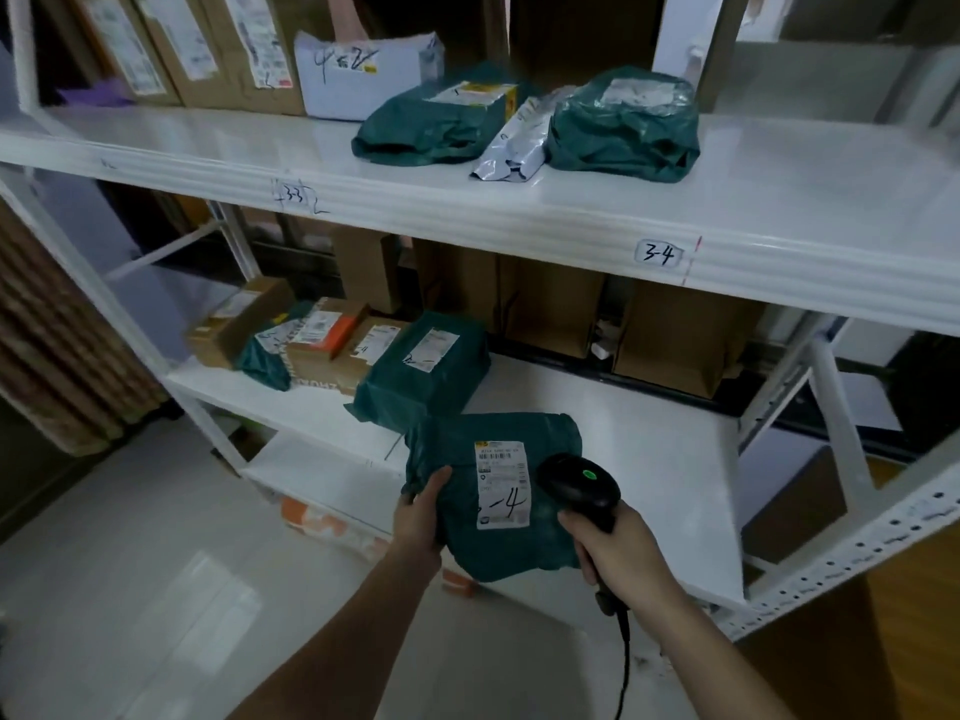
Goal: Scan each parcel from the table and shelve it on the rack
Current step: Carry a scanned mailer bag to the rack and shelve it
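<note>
Hands gripping, left hand (pixel 422 517) one green parcel (pixel 493 491) (labelled), right hand (pixel 618 550) one scanner (pixel 579 483).

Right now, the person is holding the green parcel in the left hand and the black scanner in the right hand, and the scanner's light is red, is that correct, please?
Not quite: the light on the scanner is green, not red, as the head view shows. The rest holds: the left hand holds the green parcel and the right hand holds the black scanner.

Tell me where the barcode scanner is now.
In the head view, the barcode scanner is low and right of centre, held by the right hand beside the label of the green parcel, before the lower rack shelf.
</note>
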